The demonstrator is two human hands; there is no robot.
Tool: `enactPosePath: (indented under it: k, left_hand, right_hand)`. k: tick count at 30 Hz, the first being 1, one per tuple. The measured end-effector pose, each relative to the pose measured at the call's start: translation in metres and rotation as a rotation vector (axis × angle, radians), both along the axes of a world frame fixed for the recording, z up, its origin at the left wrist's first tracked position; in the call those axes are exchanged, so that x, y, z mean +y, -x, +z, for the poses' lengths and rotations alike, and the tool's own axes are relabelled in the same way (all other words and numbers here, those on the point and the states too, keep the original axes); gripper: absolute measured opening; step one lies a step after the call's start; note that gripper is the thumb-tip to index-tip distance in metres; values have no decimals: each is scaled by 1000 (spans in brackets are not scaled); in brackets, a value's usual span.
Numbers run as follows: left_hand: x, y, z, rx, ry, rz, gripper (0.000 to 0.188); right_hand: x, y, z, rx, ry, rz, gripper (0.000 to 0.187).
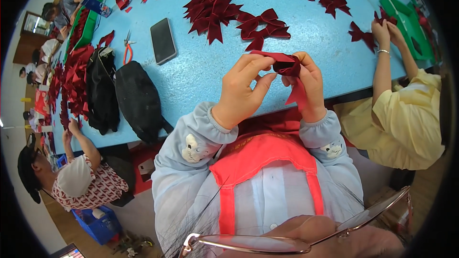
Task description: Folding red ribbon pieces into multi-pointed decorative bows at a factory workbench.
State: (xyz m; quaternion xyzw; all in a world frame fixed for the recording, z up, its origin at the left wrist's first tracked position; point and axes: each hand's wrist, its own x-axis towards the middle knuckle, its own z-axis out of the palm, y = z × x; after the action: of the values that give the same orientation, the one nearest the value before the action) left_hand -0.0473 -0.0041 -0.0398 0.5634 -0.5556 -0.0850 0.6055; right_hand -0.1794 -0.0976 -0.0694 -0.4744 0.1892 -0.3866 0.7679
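Between my two hands is a dark red velvet ribbon [288,68], looped over itself, with a lighter red tail hanging below. My left hand [246,83] pinches its upper left end between thumb and finger. Around the looped part, the fingers of my right hand [310,83] are closed. Just beyond my hands, on the blue table [191,83], lie a pile of finished-looking velvet bows [210,12] and a few more bows [263,25] beside it.
A black phone [163,41], orange-handled pliers [127,50] and two black bags [137,99] lie to the left. Green trays [399,16] stand at both sides. Co-workers sit left and right, one with a yellow sleeve [406,110]. Red ribbon heaps [76,79] line the left edge.
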Motion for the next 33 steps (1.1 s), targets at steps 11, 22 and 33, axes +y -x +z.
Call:
enactPosePath:
  k: [11,22,33]
  left_hand:
    - [6,-16,-3,-255,-10,-93,19]
    - [9,4,-44,362,-63,-52,11]
    - [15,-1,-34,1152,-248,-308,16]
  right_hand:
    - [2,-4,4,101,63,29,6]
    - [1,-4,0,359,1139,-305,21]
    - [-6,-3,-5,286,1490,-283,29]
